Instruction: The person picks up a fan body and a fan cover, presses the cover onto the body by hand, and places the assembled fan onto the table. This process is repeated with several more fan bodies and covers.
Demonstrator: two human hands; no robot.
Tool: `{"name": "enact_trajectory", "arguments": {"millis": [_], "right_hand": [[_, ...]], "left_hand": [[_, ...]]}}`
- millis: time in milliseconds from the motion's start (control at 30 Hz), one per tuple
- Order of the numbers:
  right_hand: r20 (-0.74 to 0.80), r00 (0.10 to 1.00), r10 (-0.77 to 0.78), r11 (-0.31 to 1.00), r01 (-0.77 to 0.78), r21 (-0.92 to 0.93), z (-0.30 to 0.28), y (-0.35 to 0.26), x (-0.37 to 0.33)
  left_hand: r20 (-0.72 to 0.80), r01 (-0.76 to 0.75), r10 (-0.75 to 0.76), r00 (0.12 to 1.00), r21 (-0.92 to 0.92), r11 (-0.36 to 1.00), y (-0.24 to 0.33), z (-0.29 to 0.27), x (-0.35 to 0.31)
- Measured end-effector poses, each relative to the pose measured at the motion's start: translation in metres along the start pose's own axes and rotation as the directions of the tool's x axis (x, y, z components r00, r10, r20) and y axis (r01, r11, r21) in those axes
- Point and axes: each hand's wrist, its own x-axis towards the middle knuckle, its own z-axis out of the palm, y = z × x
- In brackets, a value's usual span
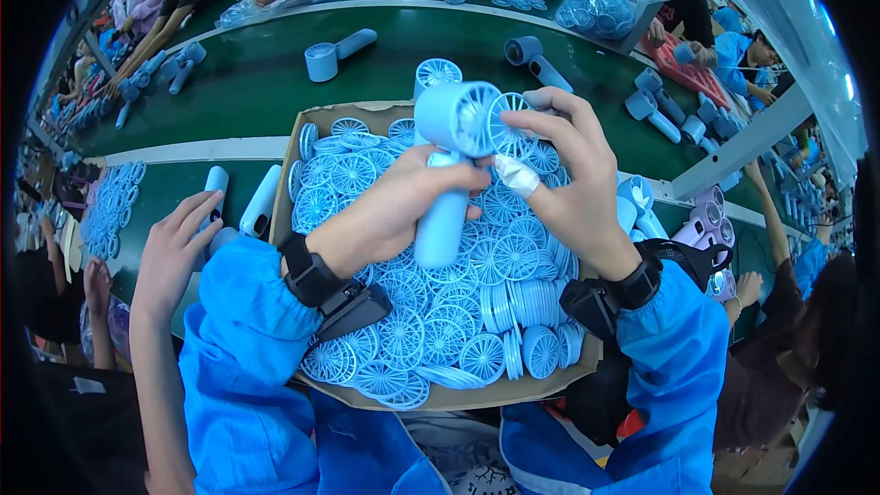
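My left hand point(390, 202) is wrapped round the handle of a light blue handheld fan point(443, 229), held upright above a box. The fan's round head faces right, its blades partly visible. Between the fingertips of my right hand point(582, 160) is a round spoked fan grille point(510, 126), right beside the head's open side; I cannot tell whether they touch. White wrapping point(516, 174) covers my right thumb. Beneath both hands stands a cardboard box point(527, 391) filled with loose light blue grilles point(403, 335), some stacked on edge at the lower right. Another fan point(438, 73) stands behind the held one.
A green conveyor belt point(247, 60) crosses behind the box, carrying a fan point(323, 61) and others. At left, another person's hand point(179, 229) touches fan bodies. Purple fans point(708, 220) lie at right, near a metal post point(747, 147). Several people work around the belt.
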Motion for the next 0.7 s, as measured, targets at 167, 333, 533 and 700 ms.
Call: {"name": "enact_trajectory", "arguments": {"millis": [167, 333, 533, 700], "right_hand": [[0.006, 0.994, -0.108, 0.99, 0.109, -0.085, -0.001, -0.006, 0.002], [-0.003, 0.995, -0.097, 0.992, 0.097, -0.08, 0.0, -0.006, 0.002], [0.042, 0.999, -0.033, 0.999, 0.035, -0.028, 0.01, -0.002, -0.002], [0.127, 0.992, -0.02, 0.998, 0.027, -0.054, 0.011, 0.002, -0.01]], "left_hand": [[0.003, -0.057, 0.057, 0.998, 0.18, 0.982, -0.007, 0.009, -0.004], [-0.051, -0.262, 0.272, 0.961, 0.155, 0.953, -0.005, 0.015, -0.009], [-0.197, -0.242, 0.252, 0.947, 0.072, 0.968, 0.004, -0.001, 0.001], [-0.363, -0.336, 0.337, 0.868, 0.07, 0.939, 0.037, -0.039, 0.013]]}}
